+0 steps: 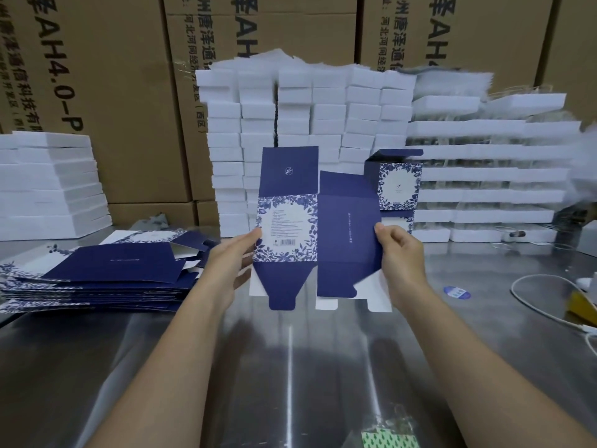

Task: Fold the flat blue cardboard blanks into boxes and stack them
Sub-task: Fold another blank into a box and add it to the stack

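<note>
Barely started: one box done at the table's back, left-edge pile waiting, right hand pinching this blank, left hand flat against it.

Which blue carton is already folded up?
The box standing behind the right hand; the held blank and the left pile are flat.
</note>
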{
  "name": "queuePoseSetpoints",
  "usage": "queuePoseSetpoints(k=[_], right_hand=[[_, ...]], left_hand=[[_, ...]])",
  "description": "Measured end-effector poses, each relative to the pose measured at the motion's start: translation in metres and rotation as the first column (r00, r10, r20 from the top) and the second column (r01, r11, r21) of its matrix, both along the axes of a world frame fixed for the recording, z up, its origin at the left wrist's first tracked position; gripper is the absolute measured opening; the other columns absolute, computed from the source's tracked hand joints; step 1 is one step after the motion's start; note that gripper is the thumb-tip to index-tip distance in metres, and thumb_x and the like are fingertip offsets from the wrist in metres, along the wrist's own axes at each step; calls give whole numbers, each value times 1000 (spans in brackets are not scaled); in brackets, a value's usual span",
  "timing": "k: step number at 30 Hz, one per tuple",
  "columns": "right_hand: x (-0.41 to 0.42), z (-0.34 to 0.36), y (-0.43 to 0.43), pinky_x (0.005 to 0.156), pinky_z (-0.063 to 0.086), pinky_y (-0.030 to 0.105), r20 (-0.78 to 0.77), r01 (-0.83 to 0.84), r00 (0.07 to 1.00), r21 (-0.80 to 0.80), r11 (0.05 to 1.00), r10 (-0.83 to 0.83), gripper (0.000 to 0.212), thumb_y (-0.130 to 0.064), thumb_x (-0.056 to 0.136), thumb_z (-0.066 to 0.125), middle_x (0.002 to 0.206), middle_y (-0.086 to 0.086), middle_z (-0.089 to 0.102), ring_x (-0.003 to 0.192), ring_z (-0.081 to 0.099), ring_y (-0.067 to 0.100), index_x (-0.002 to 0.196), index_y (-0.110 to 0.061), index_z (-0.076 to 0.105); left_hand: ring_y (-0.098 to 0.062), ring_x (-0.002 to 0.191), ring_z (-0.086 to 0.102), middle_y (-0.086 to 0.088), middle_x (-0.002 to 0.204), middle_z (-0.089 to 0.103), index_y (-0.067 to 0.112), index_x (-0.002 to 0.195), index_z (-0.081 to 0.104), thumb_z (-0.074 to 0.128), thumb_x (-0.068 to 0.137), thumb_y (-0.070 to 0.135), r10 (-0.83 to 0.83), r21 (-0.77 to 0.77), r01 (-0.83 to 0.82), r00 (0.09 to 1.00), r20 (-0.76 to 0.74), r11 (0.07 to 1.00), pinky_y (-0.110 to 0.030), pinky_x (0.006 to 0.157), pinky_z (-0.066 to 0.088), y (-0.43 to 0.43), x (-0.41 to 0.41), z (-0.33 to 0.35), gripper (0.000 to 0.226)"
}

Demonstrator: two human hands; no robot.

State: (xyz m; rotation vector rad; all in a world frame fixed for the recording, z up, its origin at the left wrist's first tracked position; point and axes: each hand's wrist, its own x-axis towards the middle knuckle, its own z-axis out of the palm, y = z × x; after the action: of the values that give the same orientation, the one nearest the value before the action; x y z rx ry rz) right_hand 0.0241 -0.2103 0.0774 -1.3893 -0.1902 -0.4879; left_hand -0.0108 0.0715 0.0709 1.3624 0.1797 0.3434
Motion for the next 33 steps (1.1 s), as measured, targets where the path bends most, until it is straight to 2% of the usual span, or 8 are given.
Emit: queuePoseSetpoints(k=[6, 12, 15, 18, 21, 24, 27, 33], right_hand=[[4, -1, -3, 70, 40, 29, -44, 1, 999, -28, 1000, -2, 33, -31, 106, 62, 79, -1, 63, 72, 50, 14, 85, -7, 69], [-1, -5, 8, 55, 48, 20, -202, -220, 962, -191, 957, 182, 40, -40, 104, 63, 69, -7, 68, 60, 60, 12, 69, -26, 76], [-2, -7, 13, 53, 40, 23, -132, -193, 978, -265, 945, 163, 46, -35, 107, 59, 68, -1, 61, 60, 52, 14, 70, -11, 72], [-1, -5, 10, 61, 27, 32, -51, -122, 992, -178, 976, 114, 50, -34, 108, 58, 73, 6, 48, 68, 40, 16, 78, 5, 52], [-2, -4, 6, 70, 34, 33, -68, -132, 990, -98, 986, 126, 48, -34, 107, 59, 78, 9, 57, 73, 48, 19, 90, 11, 60], [0, -3, 2, 67, 44, 32, -142, -138, 981, -43, 990, 131, 38, -34, 105, 63, 80, 4, 71, 69, 61, 19, 87, -2, 73], [1, -1, 1, 56, 53, 23, -231, -218, 952, -37, 975, 203, 30, -38, 102, 65, 84, -1, 78, 66, 71, 12, 86, -17, 77], [2, -3, -3, 80, 47, 37, -142, -142, 980, -24, 990, 138, 46, -34, 107, 58, 91, 18, 73, 83, 62, 20, 107, 12, 65]], left_hand=[[-11, 95, 73, 11, 95, 82, 22, 101, 82, 72, 98, 44, 43, 176, -38, 999, -28, 984, -30, 81, 51, -5, -1, -8, 24], [-23, 101, 76, 3, 93, 82, 20, 94, 78, 70, 102, 30, 197, -19, -196, 979, 51, 980, -42, 97, 58, 4, -4, -3, 15], [-25, 99, 75, 2, 96, 82, 20, 93, 78, 73, 100, 33, 209, -72, -206, 977, 36, 976, -43, 93, 59, 7, -4, -3, 15], [-22, 86, 68, -1, 97, 82, 22, 96, 80, 75, 96, 42, 169, -43, -168, 986, 9, 985, -33, 75, 51, 2, -4, -1, 21], [-22, 90, 71, -3, 104, 82, 19, 101, 80, 70, 97, 50, 104, 40, -103, 994, -32, 994, -33, 78, 49, -4, -2, 0, 32], [-22, 92, 73, -2, 98, 82, 18, 94, 80, 64, 103, 45, 131, 169, -124, 991, -35, 978, -33, 76, 49, -7, -1, -3, 32], [-19, 103, 74, 6, 97, 82, 21, 98, 80, 63, 105, 38, 133, 158, -135, 991, 25, 978, -33, 84, 53, -4, -2, -2, 25], [-25, 97, 74, -4, 107, 82, 15, 112, 79, 69, 99, 37, 23, 177, -7, 996, -89, 984, -34, 81, 50, -4, -6, -1, 27]])
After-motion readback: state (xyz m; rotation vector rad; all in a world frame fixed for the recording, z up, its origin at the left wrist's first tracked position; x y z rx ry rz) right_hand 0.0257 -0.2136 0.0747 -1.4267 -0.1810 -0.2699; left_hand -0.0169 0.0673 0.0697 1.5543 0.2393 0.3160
